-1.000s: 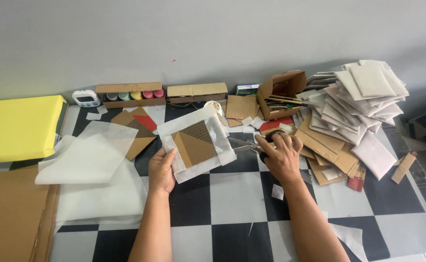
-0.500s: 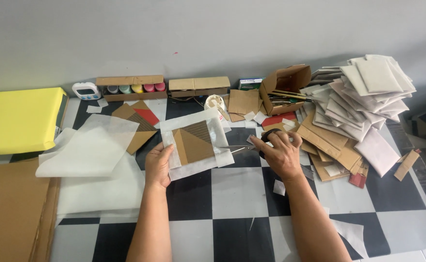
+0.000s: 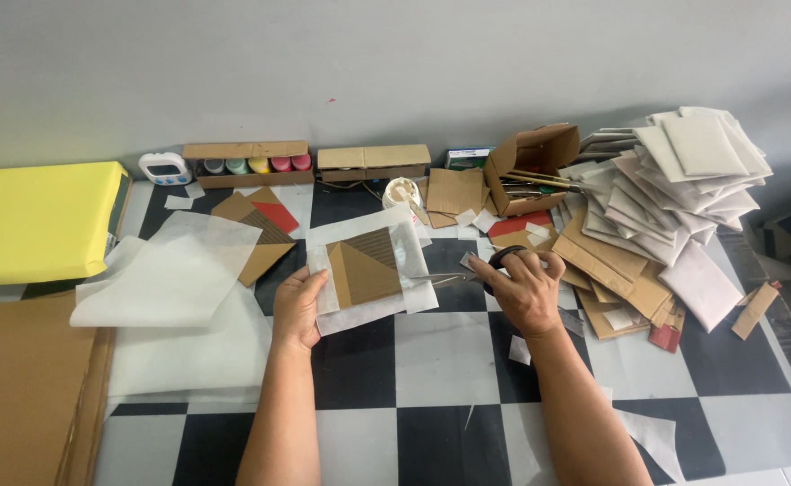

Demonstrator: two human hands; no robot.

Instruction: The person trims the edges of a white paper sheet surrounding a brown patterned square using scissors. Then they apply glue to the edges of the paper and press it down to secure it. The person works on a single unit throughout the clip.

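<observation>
My left hand (image 3: 298, 308) grips the left edge of a square cardboard piece wrapped in white translucent paper (image 3: 368, 270), held just above the black-and-white checkered floor. My right hand (image 3: 523, 288) is closed on a pair of scissors (image 3: 476, 273) with black handles; the blades point left toward the right edge of the wrapped piece. The brown cardboard shows through the paper with folded triangular flaps.
Loose sheets of white paper (image 3: 175, 279) lie at the left beside flat cardboard (image 3: 17, 387) and a yellow pad (image 3: 35, 220). A heap of wrapped white packets (image 3: 683, 180) and cardboard scraps sits at the right. A small open box (image 3: 535, 166), a paint tray (image 3: 247, 164) and tape roll (image 3: 402, 192) line the wall.
The wrapped cardboard piece has come down and tilted flatter toward me. My right hand has shifted slightly right with the scissors, blades now at the paper's right edge.
</observation>
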